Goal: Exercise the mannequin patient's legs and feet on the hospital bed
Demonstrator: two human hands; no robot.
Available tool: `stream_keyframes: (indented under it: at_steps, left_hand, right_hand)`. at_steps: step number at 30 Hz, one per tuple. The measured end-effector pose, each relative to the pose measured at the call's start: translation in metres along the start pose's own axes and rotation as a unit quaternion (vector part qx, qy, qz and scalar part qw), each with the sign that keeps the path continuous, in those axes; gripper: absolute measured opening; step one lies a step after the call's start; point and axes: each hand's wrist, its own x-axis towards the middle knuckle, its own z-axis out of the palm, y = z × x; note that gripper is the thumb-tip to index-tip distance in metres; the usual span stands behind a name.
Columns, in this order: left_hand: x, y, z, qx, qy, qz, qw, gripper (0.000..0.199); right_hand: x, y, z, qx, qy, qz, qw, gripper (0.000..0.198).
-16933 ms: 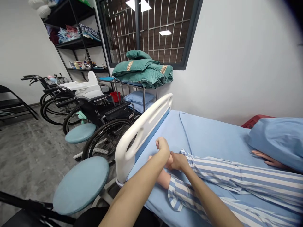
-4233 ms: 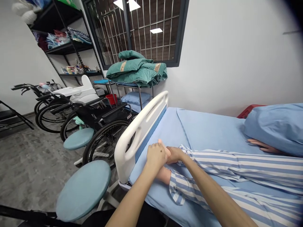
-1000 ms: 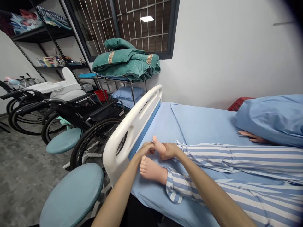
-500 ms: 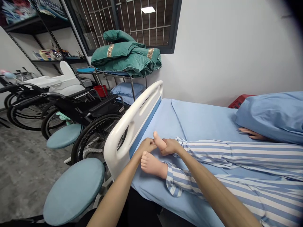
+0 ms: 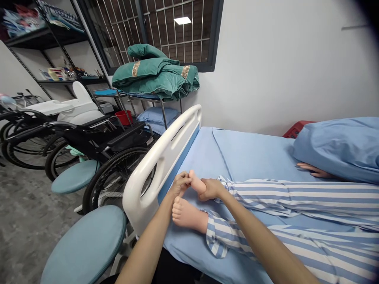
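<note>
A mannequin-like figure in blue-and-white striped trousers [image 5: 266, 193] lies on the bed. Its far foot [image 5: 197, 184] is between my hands. My left hand [image 5: 180, 184] is closed at the toe end, with thumb and fingers pinching the toes. Around the heel and ankle of that same foot wraps my right hand [image 5: 211, 189]; its fingertips are partly hidden underneath. The near foot [image 5: 189, 215] rests bare on the sheet, toes up, close to my left wrist. Part of the figure's hand [image 5: 314, 169] shows from under a blue cover.
A white footboard [image 5: 142, 177] stands just left of my left hand. Round stools [image 5: 85, 244] and wheelchairs [image 5: 118, 173] crowd the floor beyond it. Green folded quilts [image 5: 156, 77] lie on a rack by the window. A blue cover [image 5: 340, 150] lies at the right.
My left fingers have shifted onto the toes, and the far foot now leans more toward the footboard. My right hand keeps its hold at the heel. The view has shifted slightly.
</note>
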Motion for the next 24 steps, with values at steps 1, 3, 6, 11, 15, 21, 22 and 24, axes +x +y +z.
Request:
stream_keyframes:
  at_steps: [1,3,6,11,15,21,22,24]
  left_hand:
    - [0.001,-0.002,-0.001,-0.011,0.001,-0.003,1.0,0.022]
    - [0.003,-0.006,-0.001,-0.026,0.013,-0.007,1.0,0.021]
    - [0.004,-0.013,-0.001,-0.032,0.036,-0.022,0.999,0.027]
    - [0.001,-0.024,-0.003,0.016,0.02,-0.075,0.997,0.038]
    - [-0.004,-0.017,-0.006,0.158,-0.003,-0.095,0.983,0.033]
    - [-0.01,0.007,-0.002,0.332,0.012,0.001,0.943,0.036]
    - [-0.01,0.01,-0.002,0.345,0.014,0.018,0.938,0.037]
    - [-0.009,0.015,0.0,0.352,0.02,0.031,0.935,0.037]
  right_hand:
    - [0.0,0.0,0.0,0.004,-0.004,0.0,1.0,0.051]
    - [0.001,0.001,0.0,0.013,-0.013,0.0,1.0,0.051]
    - [0.002,0.002,0.0,0.014,-0.015,0.006,1.0,0.054]
    - [0.003,0.004,0.002,0.002,0.0,0.0,1.0,0.055]
    - [0.001,0.002,-0.001,-0.001,-0.013,-0.009,1.0,0.05]
    - [-0.004,-0.003,-0.004,-0.011,-0.008,-0.004,1.0,0.048]
    - [-0.005,-0.004,-0.004,-0.011,-0.005,-0.003,1.0,0.048]
    - [-0.006,-0.005,-0.004,-0.011,-0.002,-0.003,1.0,0.046]
